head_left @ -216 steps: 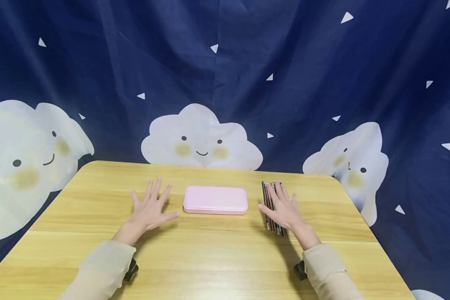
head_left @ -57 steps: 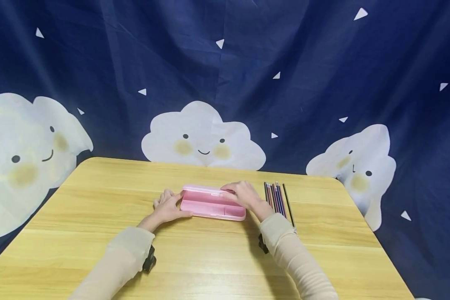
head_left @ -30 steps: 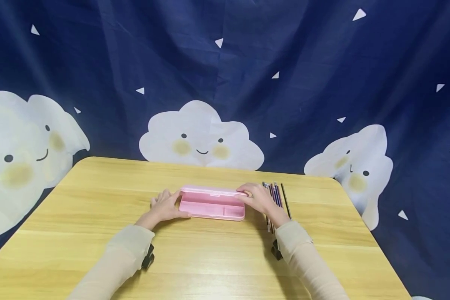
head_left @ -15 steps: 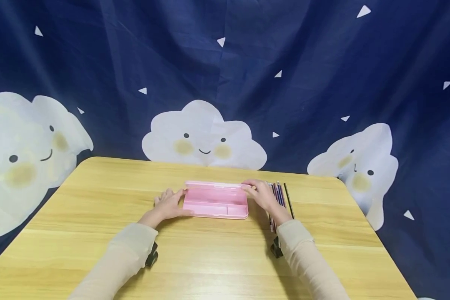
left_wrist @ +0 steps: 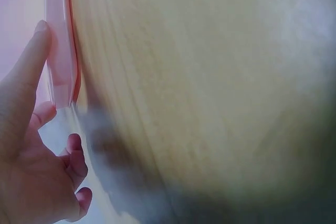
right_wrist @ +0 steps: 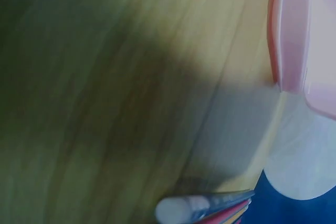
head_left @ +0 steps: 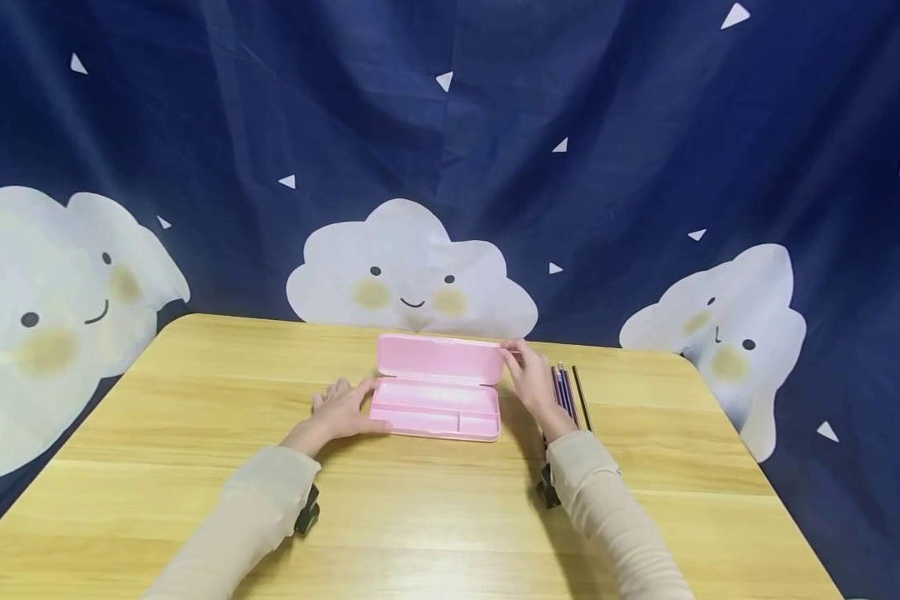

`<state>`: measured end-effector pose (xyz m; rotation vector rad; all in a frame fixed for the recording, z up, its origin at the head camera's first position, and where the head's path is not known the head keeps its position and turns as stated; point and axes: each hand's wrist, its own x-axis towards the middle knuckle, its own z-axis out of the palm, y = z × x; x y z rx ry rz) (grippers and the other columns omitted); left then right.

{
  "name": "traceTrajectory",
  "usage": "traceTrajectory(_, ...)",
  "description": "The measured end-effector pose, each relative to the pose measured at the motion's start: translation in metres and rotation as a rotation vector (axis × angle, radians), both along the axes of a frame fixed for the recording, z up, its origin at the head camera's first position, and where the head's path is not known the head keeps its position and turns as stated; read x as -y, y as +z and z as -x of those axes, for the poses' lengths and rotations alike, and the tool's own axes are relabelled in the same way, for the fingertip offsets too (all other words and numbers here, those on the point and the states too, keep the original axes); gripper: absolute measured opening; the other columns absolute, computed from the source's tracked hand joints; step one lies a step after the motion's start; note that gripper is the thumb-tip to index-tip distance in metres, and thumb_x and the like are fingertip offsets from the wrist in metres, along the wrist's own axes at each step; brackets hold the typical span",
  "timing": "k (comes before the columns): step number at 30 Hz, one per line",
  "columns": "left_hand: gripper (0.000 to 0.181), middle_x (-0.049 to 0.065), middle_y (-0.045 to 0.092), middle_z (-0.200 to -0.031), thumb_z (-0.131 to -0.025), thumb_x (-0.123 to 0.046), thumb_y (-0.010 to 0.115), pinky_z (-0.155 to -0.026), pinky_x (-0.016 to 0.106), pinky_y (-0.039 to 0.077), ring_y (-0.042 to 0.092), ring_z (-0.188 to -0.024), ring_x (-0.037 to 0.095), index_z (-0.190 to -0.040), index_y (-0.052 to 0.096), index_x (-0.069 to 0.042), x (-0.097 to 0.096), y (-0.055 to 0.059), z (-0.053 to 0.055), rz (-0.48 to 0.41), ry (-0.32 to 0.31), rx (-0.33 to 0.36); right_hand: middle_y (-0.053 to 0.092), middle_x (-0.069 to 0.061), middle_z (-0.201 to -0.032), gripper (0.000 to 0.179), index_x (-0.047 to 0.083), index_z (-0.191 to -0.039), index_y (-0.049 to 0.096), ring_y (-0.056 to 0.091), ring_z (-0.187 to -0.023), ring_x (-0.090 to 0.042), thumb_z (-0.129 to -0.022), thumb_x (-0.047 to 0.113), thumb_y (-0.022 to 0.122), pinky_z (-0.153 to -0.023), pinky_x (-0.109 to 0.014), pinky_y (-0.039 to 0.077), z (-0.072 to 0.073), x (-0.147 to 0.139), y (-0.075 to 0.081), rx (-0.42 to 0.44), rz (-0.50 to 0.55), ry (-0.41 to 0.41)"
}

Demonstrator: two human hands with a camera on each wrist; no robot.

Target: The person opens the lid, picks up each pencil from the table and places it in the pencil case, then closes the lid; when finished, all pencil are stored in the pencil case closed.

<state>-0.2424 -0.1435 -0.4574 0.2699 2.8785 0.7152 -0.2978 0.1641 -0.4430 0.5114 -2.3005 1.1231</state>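
Observation:
A pink pencil case [head_left: 416,422] lies on the table with its lid [head_left: 440,360] raised and tilted back. Its tray has a long section and smaller compartments, with nothing in them. My left hand [head_left: 339,414] holds the case's left end, thumb at the front corner and index finger at the back. In the left wrist view the thumb [left_wrist: 32,56] lies along the case's end wall [left_wrist: 60,51]. At the lid's upper right corner, my right hand [head_left: 531,382] pinches the edge between thumb and fingers. The right hand is out of the right wrist view.
Several pencils [head_left: 567,396] lie side by side right of the case, partly hidden behind the right hand and wrist; one dark pencil [head_left: 582,398] sits slightly apart. The wooden table [head_left: 427,517] ends at a blue curtain [head_left: 345,125] with cloud prints.
The case was closed at first, with both hands spread apart. Since then the left hand has taken its left end, and the right hand has swung the lid up and back.

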Motion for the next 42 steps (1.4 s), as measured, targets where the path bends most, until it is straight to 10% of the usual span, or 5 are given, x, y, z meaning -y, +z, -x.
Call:
traceTrajectory(9,0.09,0.011,0.042,-0.094,-0.061,-0.063,0.07,-0.069,0.036,0.023,0.037,-0.089,0.026,-0.137,0.039,-0.026,0.001,-0.002,0.001,0.014,0.013,0.021,0.058,-0.019,-0.108,0.06,0.004,-0.139,0.037,0.058,-0.091,-0.03,-0.086,0.014,0.063,-0.08,-0.042,0.049,0.004,-0.013,-0.006,0.336,-0.247,0.119)
traceTrajectory(20,0.09,0.012,0.043,-0.095,-0.061,-0.061,0.071,-0.069,0.038,0.024,0.038,-0.089,0.027,-0.137,0.04,-0.023,-0.001,0.0,0.0,0.007,0.008,0.015,0.049,-0.011,-0.082,0.075,0.005,-0.145,0.021,0.045,-0.072,-0.019,-0.086,0.023,0.063,-0.062,-0.03,0.039,0.005,-0.014,-0.015,0.536,-0.457,0.139)
traceTrajectory(42,0.089,0.012,0.042,-0.091,-0.062,-0.06,0.071,-0.068,0.038,0.025,0.037,-0.085,0.026,-0.136,0.041,-0.021,-0.002,0.003,0.0,0.033,-0.003,-0.013,0.048,-0.006,-0.068,0.07,0.003,-0.144,0.024,0.043,-0.058,-0.014,-0.087,0.02,0.062,-0.053,-0.026,0.039,0.0,-0.014,-0.013,0.588,-0.399,0.156)
